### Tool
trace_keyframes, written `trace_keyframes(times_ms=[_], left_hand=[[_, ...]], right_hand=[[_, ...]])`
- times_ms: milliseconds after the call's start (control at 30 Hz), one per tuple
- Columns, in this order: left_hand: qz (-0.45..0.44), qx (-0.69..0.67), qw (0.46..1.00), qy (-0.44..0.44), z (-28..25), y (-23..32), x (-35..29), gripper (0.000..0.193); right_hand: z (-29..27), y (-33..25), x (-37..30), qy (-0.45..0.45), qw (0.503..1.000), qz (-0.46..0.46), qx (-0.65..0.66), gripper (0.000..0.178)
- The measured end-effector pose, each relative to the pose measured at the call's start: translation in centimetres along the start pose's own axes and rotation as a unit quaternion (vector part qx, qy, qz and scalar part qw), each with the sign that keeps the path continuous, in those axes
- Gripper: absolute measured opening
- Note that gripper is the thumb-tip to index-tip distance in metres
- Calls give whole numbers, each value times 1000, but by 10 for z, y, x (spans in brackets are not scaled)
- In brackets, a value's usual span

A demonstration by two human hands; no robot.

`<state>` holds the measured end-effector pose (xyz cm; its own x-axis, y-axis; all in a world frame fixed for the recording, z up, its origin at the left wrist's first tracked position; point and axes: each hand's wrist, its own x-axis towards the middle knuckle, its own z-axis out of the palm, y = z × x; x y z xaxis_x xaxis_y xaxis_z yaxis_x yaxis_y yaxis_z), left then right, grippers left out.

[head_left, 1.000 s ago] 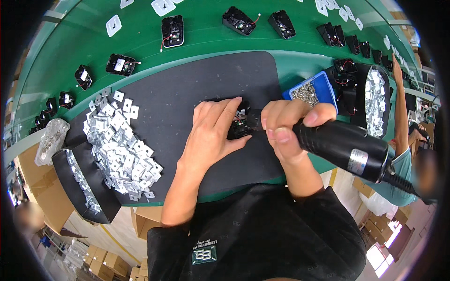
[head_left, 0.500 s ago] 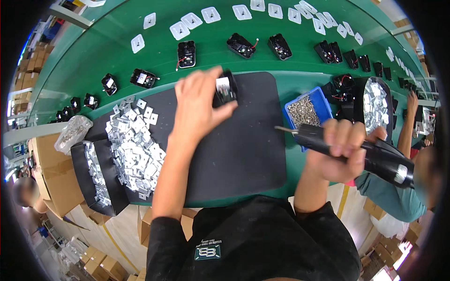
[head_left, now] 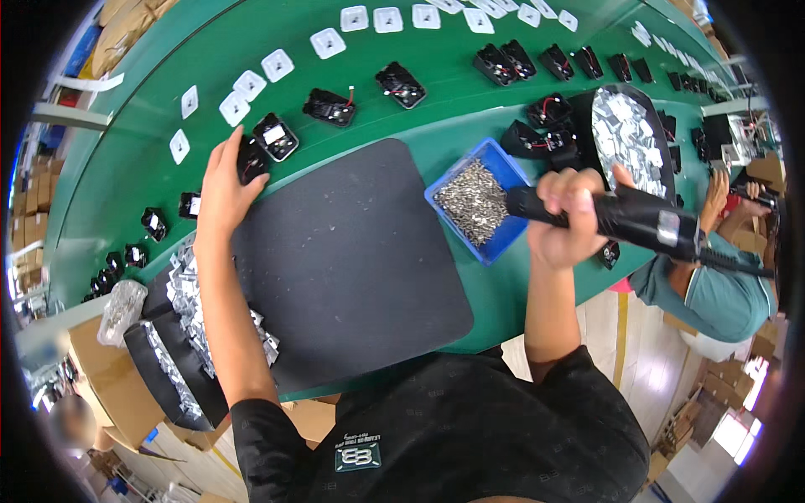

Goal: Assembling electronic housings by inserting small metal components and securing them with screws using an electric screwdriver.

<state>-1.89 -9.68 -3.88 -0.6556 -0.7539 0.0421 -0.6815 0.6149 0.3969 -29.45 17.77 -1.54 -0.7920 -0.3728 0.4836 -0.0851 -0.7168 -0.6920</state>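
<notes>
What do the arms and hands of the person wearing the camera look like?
Both the left hand and right hand are bare, with no gloves. No watch or bracelet shows on either wrist. The forearms are uncovered below short black sleeves.

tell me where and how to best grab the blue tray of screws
I'd probably pinch the blue tray by its near-left rim, coming from over the black mat: the tray is open-topped with raised walls, and the power screwdriver in the right hand overlaps its right side.

Free room over black mat point(head_left: 352, 251), between metal plates point(head_left: 184, 293) and blue bin point(head_left: 506, 170).
</notes>
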Motion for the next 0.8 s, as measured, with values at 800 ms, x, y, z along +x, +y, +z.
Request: trace_keyframes(times_ms=[800], left_hand=[[-139,58,982,118,-27,43,-170,32]], right_hand=[[-20,-2,16,-64,993,88,38,49]])
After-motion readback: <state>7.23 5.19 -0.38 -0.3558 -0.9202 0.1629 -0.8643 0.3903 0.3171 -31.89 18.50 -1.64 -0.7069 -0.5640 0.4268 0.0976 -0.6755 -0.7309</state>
